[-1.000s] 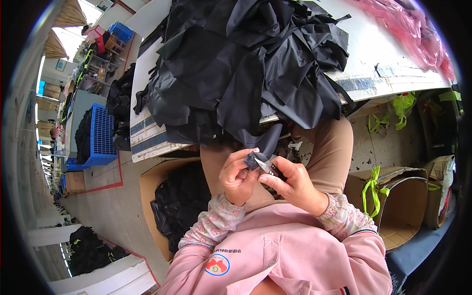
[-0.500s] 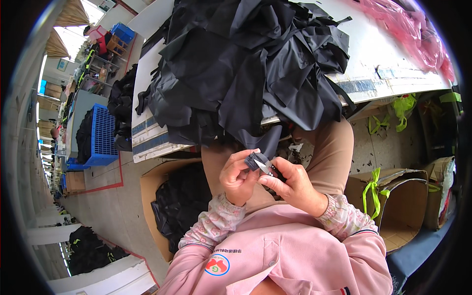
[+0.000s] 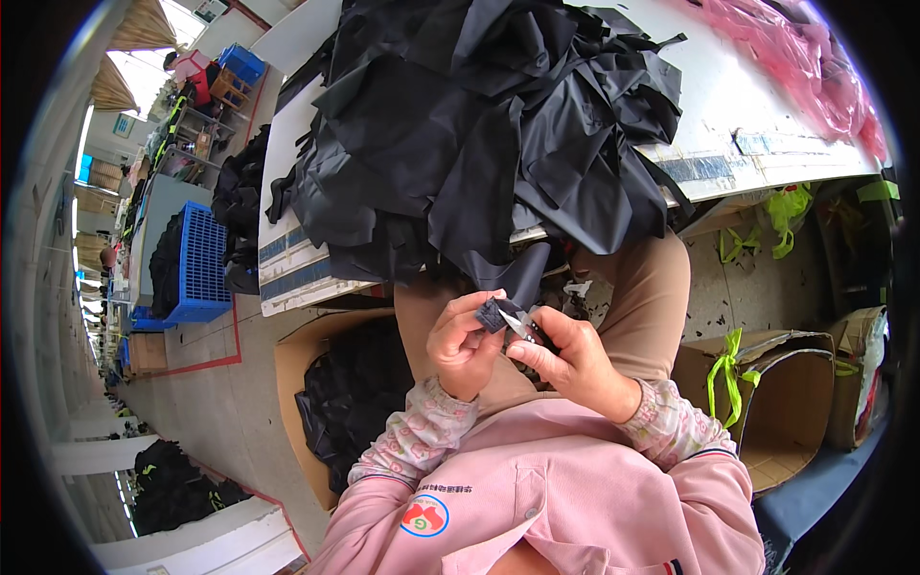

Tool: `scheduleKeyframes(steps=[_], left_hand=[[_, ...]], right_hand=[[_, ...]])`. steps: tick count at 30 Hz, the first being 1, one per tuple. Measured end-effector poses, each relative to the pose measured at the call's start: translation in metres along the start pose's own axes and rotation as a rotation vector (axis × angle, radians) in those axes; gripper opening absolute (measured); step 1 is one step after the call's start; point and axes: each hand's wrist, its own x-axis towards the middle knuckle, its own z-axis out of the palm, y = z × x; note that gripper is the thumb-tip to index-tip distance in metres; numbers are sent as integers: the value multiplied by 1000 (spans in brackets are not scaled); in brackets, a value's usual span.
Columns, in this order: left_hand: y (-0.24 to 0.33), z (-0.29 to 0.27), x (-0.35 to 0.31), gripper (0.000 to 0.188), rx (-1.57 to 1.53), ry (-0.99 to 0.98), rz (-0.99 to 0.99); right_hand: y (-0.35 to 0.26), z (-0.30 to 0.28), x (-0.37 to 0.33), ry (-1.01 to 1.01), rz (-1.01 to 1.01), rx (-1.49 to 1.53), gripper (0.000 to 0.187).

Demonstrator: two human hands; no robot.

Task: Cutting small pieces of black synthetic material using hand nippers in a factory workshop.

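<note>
My left hand [image 3: 460, 351] pinches the folded end of a black fabric piece [image 3: 491, 314] between thumb and fingertips, over my lap. In my right hand [image 3: 586, 372] is a pair of small thread snips [image 3: 518, 326], its metal blades against the edge of that end. Whether the blades are parted is too small to tell. Just beyond my hands, a tongue of black fabric [image 3: 513, 273] hangs off the table's near edge; my fingers hide whether it joins the held end. A large heap of black fabric pieces [image 3: 402, 134] covers much of the white table [image 3: 714, 91].
Pink plastic sheeting [image 3: 795, 62] lies at the table's far right. An open cardboard box [image 3: 287, 374] with black fabric stands at my left, and another box [image 3: 791, 422] with a yellow-green tie at my right. A blue crate [image 3: 201, 264] stands farther left.
The held fabric end has turned slightly between my left fingers, and the snips have shifted a little against it. Otherwise both hands stay in nearly the same place.
</note>
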Motion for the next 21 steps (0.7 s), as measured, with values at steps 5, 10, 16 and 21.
scheduleKeyframes(steps=[5,10,16,21], left_hand=[[-5,2,-2,18,44,-49,55],[-3,2,-2,17,49,-58,33],[-3,-1,-3,18,90,-84,41],[-1,0,-2,19,102,-88,61]], right_hand=[[-6,-1,1,2,-38,-56,26],[-6,-1,1,30,-73,-155,26],[-3,-2,0,27,-70,-126,23],[-2,-1,0,56,-102,-115,27]])
